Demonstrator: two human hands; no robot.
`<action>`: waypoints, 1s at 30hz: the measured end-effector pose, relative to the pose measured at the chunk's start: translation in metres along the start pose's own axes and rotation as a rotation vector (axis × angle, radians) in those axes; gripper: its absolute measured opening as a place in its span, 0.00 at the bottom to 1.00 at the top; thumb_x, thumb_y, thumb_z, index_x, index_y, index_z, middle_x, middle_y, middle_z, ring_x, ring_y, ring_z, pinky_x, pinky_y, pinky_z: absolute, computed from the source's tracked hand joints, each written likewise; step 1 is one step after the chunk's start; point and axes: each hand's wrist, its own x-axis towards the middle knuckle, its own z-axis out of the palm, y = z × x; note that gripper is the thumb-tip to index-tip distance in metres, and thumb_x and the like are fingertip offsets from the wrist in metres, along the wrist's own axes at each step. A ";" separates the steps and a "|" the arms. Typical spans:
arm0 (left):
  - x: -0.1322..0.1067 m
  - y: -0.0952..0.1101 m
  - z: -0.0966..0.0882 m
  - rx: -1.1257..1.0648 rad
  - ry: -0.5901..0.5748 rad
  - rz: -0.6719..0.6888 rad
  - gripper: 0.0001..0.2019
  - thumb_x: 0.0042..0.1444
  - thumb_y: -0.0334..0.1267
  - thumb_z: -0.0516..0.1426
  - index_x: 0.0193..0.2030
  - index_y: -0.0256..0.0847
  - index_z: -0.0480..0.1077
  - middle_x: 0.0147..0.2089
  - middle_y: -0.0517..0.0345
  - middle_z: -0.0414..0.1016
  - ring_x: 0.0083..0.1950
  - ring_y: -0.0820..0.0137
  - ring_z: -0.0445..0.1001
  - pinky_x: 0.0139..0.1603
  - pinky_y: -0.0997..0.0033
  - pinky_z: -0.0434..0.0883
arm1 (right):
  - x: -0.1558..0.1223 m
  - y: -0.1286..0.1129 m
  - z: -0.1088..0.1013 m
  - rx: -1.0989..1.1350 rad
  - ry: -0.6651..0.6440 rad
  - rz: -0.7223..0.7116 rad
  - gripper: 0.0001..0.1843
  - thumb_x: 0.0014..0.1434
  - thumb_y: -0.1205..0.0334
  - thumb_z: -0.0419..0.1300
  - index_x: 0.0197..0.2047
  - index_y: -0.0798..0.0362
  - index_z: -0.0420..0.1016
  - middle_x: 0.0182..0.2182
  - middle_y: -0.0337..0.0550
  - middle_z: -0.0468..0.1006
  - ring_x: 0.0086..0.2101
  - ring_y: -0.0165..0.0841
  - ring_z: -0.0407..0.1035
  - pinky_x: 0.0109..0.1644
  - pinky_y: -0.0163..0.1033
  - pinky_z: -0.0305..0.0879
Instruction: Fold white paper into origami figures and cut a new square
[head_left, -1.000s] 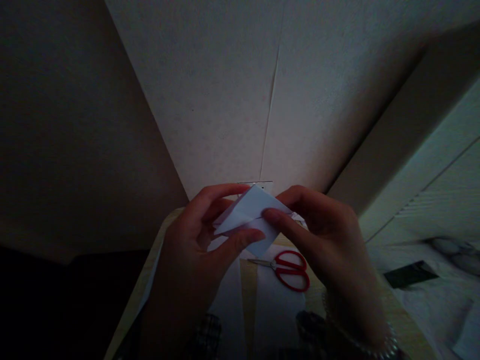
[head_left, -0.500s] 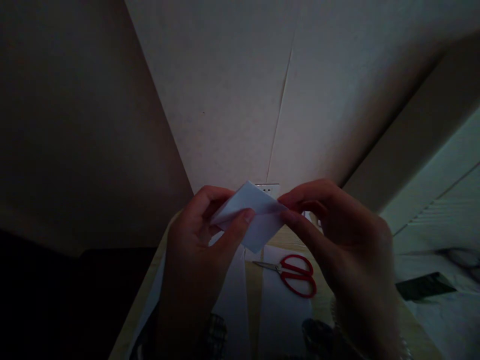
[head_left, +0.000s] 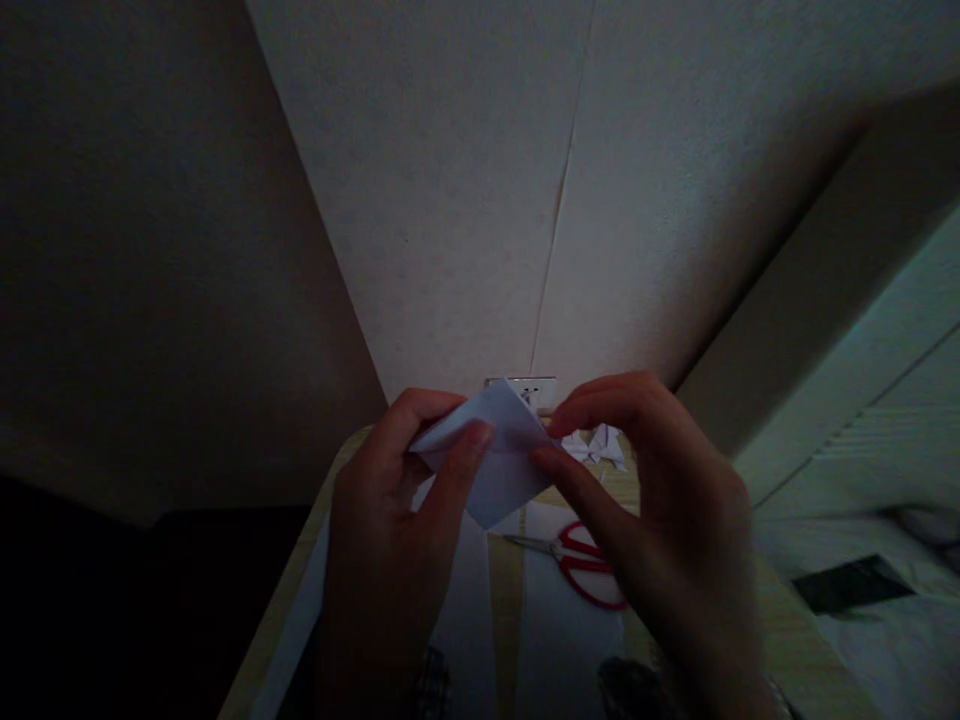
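A small folded piece of white paper [head_left: 510, 465], roughly diamond-shaped with a crease across its middle, is held up above the table. My left hand [head_left: 409, 490] grips its left side, the thumb lying on the front face and the fingers behind. At the right corner, my right hand [head_left: 652, 490] pinches the paper between thumb and forefinger. Below the paper lie red-handled scissors [head_left: 581, 562], shut or nearly so, their blades pointing left; my right hand partly covers the handles.
White paper sheets [head_left: 566, 640] lie on the light wooden table [head_left: 508, 610]. Several small folded paper shapes [head_left: 604, 445] sit near its back edge, by the wall with a socket [head_left: 541, 388]. A dark flat packet [head_left: 853, 584] rests on white fabric at the right.
My right hand has moved slightly left, still pinching the paper's right corner. The paper is tilted a little differently, and the folded shapes behind it show more now.
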 end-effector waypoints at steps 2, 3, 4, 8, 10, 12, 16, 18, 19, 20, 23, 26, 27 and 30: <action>-0.001 0.001 0.000 0.038 -0.008 0.036 0.03 0.55 0.37 0.59 0.30 0.45 0.71 0.27 0.67 0.74 0.26 0.75 0.72 0.22 0.80 0.66 | -0.001 0.000 0.002 0.022 -0.010 -0.012 0.08 0.57 0.69 0.65 0.36 0.50 0.70 0.35 0.34 0.71 0.38 0.28 0.67 0.42 0.34 0.65; -0.001 0.001 0.001 0.048 -0.015 0.047 0.03 0.55 0.36 0.59 0.30 0.45 0.71 0.26 0.67 0.74 0.25 0.75 0.71 0.22 0.79 0.67 | -0.001 0.000 0.003 0.013 -0.012 -0.022 0.08 0.57 0.69 0.65 0.36 0.50 0.70 0.35 0.34 0.71 0.38 0.28 0.67 0.42 0.34 0.65; -0.002 0.001 0.002 0.052 -0.024 0.054 0.03 0.55 0.36 0.59 0.30 0.46 0.71 0.25 0.67 0.73 0.25 0.74 0.71 0.22 0.79 0.67 | -0.001 0.000 0.004 -0.005 -0.007 -0.032 0.08 0.57 0.70 0.64 0.37 0.50 0.70 0.35 0.34 0.71 0.38 0.28 0.67 0.42 0.34 0.64; -0.004 0.002 0.005 0.058 -0.045 0.077 0.03 0.55 0.36 0.60 0.30 0.46 0.71 0.26 0.68 0.74 0.27 0.74 0.73 0.24 0.78 0.68 | -0.001 -0.002 0.007 -0.079 0.054 -0.060 0.07 0.58 0.70 0.62 0.38 0.51 0.70 0.36 0.36 0.72 0.38 0.29 0.67 0.41 0.35 0.64; -0.005 0.002 0.006 0.091 -0.079 0.110 0.03 0.56 0.36 0.59 0.31 0.45 0.71 0.27 0.67 0.75 0.29 0.74 0.74 0.28 0.78 0.69 | -0.001 -0.001 0.007 -0.105 0.086 -0.065 0.06 0.59 0.70 0.62 0.37 0.51 0.70 0.36 0.37 0.71 0.38 0.29 0.67 0.41 0.36 0.64; -0.005 0.001 0.006 0.147 -0.129 0.152 0.03 0.57 0.35 0.58 0.33 0.45 0.72 0.28 0.67 0.76 0.30 0.74 0.75 0.29 0.78 0.69 | 0.000 -0.001 0.007 -0.134 0.104 -0.052 0.05 0.59 0.69 0.62 0.36 0.52 0.70 0.35 0.38 0.71 0.38 0.30 0.66 0.41 0.36 0.63; -0.006 -0.003 0.008 0.268 -0.142 0.322 0.05 0.58 0.32 0.58 0.39 0.46 0.72 0.34 0.67 0.80 0.33 0.75 0.77 0.33 0.80 0.71 | 0.000 -0.002 0.005 -0.164 0.109 -0.009 0.05 0.59 0.68 0.63 0.33 0.52 0.70 0.32 0.36 0.70 0.35 0.29 0.65 0.38 0.35 0.62; -0.006 -0.005 0.009 0.315 -0.124 0.410 0.05 0.59 0.32 0.58 0.41 0.45 0.72 0.37 0.65 0.81 0.34 0.74 0.78 0.37 0.80 0.72 | -0.001 -0.002 0.005 -0.133 0.093 0.035 0.06 0.59 0.68 0.62 0.32 0.51 0.69 0.31 0.35 0.70 0.33 0.28 0.66 0.36 0.34 0.63; -0.006 -0.006 0.009 0.341 -0.119 0.447 0.05 0.59 0.33 0.58 0.42 0.45 0.72 0.38 0.64 0.81 0.35 0.73 0.79 0.38 0.79 0.72 | -0.001 -0.002 0.005 -0.107 0.083 0.064 0.06 0.60 0.68 0.61 0.32 0.51 0.69 0.30 0.35 0.71 0.33 0.28 0.66 0.36 0.34 0.63; -0.005 -0.006 0.010 0.366 -0.117 0.477 0.06 0.59 0.32 0.58 0.43 0.44 0.73 0.39 0.63 0.82 0.36 0.73 0.79 0.39 0.78 0.72 | -0.001 -0.001 0.004 -0.078 0.077 0.089 0.05 0.60 0.68 0.61 0.32 0.51 0.69 0.30 0.34 0.71 0.32 0.27 0.67 0.36 0.34 0.63; -0.004 -0.007 0.011 0.417 -0.132 0.541 0.08 0.59 0.29 0.57 0.45 0.42 0.73 0.40 0.61 0.82 0.38 0.72 0.80 0.41 0.79 0.73 | -0.003 -0.001 0.004 -0.029 0.083 0.122 0.05 0.59 0.69 0.61 0.33 0.51 0.69 0.30 0.33 0.73 0.32 0.26 0.68 0.36 0.33 0.65; -0.003 -0.007 0.010 0.420 -0.166 0.583 0.09 0.61 0.28 0.55 0.46 0.40 0.73 0.41 0.60 0.83 0.38 0.73 0.81 0.40 0.81 0.73 | -0.004 -0.003 0.005 -0.087 0.118 0.096 0.07 0.59 0.70 0.62 0.32 0.51 0.69 0.29 0.32 0.72 0.31 0.25 0.67 0.35 0.31 0.63; -0.003 -0.008 0.010 0.421 -0.171 0.600 0.10 0.61 0.29 0.55 0.47 0.39 0.73 0.41 0.60 0.84 0.37 0.73 0.82 0.40 0.81 0.74 | -0.005 -0.004 0.006 -0.111 0.124 0.085 0.07 0.59 0.70 0.62 0.31 0.51 0.69 0.28 0.31 0.72 0.30 0.24 0.67 0.35 0.31 0.63; -0.002 -0.011 0.009 0.419 -0.131 0.650 0.10 0.61 0.28 0.55 0.47 0.40 0.72 0.39 0.61 0.84 0.34 0.73 0.82 0.36 0.81 0.74 | -0.005 -0.007 0.006 -0.140 0.127 0.056 0.08 0.59 0.72 0.62 0.31 0.51 0.70 0.27 0.31 0.72 0.29 0.23 0.68 0.33 0.29 0.63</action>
